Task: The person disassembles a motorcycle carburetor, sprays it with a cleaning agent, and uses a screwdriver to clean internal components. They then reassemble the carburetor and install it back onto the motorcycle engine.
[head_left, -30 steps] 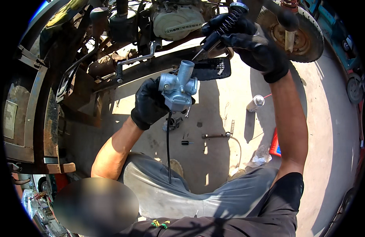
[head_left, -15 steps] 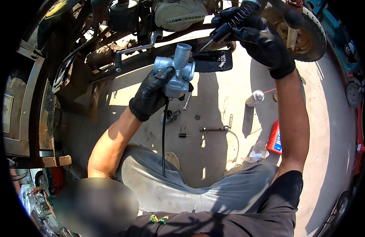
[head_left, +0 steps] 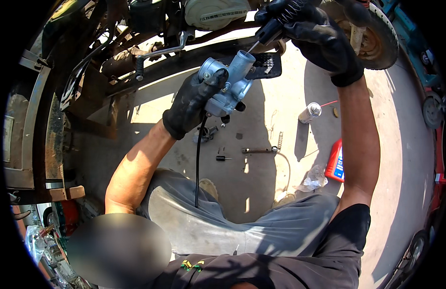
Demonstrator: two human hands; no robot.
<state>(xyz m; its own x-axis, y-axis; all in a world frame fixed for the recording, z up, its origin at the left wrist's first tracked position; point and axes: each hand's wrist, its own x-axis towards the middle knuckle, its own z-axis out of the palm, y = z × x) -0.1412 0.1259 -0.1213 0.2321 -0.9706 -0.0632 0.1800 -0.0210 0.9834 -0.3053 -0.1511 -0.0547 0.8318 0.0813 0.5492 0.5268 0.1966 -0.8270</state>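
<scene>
My left hand (head_left: 190, 100), in a black glove, is closed around a silver carburetor (head_left: 222, 103). Its round open barrel (head_left: 242, 61) leans up and to the right, and a black hose (head_left: 199, 159) hangs from its underside. Above it, my gloved right hand (head_left: 322, 41) grips a black throttle slide (head_left: 269, 32) with a coil spring (head_left: 291, 11) behind it. A thin metal needle (head_left: 254, 46) sticks out of the slide, its tip at the barrel's mouth. I cannot tell whether the tip is inside. The fingers partly hide the slide and spring.
A motor vehicle with a kick lever (head_left: 160, 54) and wheel (head_left: 377, 41) stands ahead. On the ground lie a spray can (head_left: 310, 112), red bottle (head_left: 335, 161), plastic bag (head_left: 313, 178), loose spring (head_left: 280, 141), metal rod tool (head_left: 259, 150), small black part (head_left: 220, 158) and another metal part (head_left: 203, 135).
The carburetor has moved up and right and tilted, its barrel now leaning toward the slide. My right hand has shifted slightly up, and the needle tip now meets the barrel's mouth.
</scene>
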